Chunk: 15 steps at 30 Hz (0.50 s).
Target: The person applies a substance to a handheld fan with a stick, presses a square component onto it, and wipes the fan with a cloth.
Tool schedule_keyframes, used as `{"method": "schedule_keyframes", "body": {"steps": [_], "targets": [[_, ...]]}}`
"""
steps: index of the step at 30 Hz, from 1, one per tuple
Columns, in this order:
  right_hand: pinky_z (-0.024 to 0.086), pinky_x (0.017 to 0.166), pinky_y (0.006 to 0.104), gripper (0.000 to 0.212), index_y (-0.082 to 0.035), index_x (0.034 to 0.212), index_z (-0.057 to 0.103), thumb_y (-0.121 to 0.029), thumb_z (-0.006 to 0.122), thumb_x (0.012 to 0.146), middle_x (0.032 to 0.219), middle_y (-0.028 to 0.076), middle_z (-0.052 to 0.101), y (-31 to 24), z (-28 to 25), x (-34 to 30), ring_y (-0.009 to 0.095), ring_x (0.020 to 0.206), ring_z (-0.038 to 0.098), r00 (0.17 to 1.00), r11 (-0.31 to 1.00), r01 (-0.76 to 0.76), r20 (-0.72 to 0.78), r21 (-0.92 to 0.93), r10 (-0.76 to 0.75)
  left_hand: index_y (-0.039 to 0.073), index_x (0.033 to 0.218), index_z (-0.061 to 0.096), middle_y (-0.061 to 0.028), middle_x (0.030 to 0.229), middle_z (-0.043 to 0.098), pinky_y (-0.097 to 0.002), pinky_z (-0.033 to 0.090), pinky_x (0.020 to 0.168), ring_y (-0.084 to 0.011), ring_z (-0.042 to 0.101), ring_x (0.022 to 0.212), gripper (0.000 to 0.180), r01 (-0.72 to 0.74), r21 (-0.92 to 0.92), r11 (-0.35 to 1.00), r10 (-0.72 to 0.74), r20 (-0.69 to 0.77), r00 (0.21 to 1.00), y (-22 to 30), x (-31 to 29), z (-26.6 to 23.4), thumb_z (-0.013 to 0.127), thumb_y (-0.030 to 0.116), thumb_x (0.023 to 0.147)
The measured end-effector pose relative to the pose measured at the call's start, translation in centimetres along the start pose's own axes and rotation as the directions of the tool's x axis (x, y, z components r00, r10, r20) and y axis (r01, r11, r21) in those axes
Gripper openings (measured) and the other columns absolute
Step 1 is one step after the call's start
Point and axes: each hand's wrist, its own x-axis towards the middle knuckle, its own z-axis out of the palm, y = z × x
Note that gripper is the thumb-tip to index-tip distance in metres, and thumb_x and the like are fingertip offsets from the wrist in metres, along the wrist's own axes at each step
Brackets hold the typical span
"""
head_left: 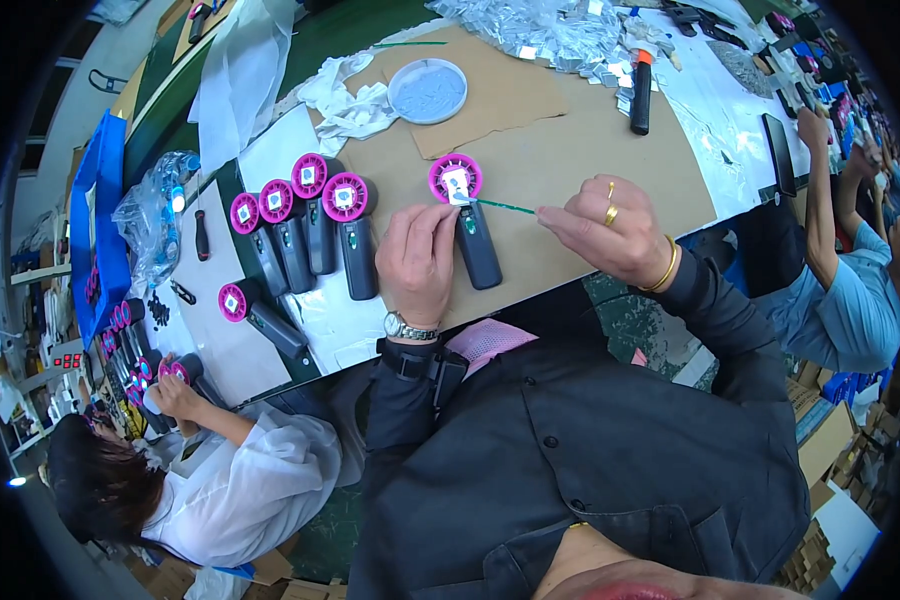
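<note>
A: ok so what are the fingers actually doing here?

B: The right hand (pixel 615 235) is pinching a thin green stick (pixel 508 207) between thumb and fingertips, and the far end is reaching the lower edge of a small white square (pixel 456 181). That square is sitting on the round pink head (pixel 435 173) of a dark grey handheld device (pixel 478 255), which is lying on the tan tabletop (pixel 610 140) between both hands, handle toward the person. The left hand (pixel 417 260) is curling its fingers in beside the device's neck. Gripping or just touching? Can't tell from this angle.

A: any tips for doing it neatly?

B: Looks like grey paste is going on, probably from the round pale dish (pixel 464 90) farther up. Ideally the stick is staying low and nearly flat, spreading lightly and not smearing the pink head. Left fingertips should be bracing the device, not wandering onto the square. Small dabs are probably beating big blobs tbh. The matching grey device (pixel 357 262) to the left is showing a grey patch mid-square, so decent reference.
</note>
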Motion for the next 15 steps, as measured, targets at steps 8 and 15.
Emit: {"method": "schedule_keyframes", "body": {"steps": [8, 15], "targets": [[0.043, 0.056, 0.0301, 0.01, -0.001, 0.1, 0.079, -0.003, 0.079, 0.09, 0.074, 0.006, 0.061, 0.4, 0.6, 1.6, 0.016, 0.06, 0.055, 0.768, 0.74, -0.61, -0.016, 0.284, 0.64, 0.004, 0.102, 0.072, -0.0115, 0.094, 0.067, -0.0389, 0.052, 0.066, -0.0294, 0.068, 0.08, 0.021, -0.003, -0.023, 1.0, 0.003, 0.006, 1.0, 0.0, 0.0, 0.0, 0.082, 0.0, 0.084], [0.047, 0.061, 0.0352, 0.01, -0.004, 0.099, 0.079, -0.013, 0.076, 0.094, 0.081, 0.008, 0.066, 6.4, 4.8, 4.8, 0.022, 0.065, 0.058, 0.872, 0.878, -0.453, -0.129, 0.155, 0.473, 0.003, 0.103, 0.072, -0.0127, 0.094, 0.067, -0.0398, 0.053, 0.066, -0.0304, 0.067, 0.079, 0.021, -0.02, -0.043, 0.999, 0.02, 0.005, 1.0, 0.1, 0.0, 0.0, 0.081, -0.001, 0.085]]}}
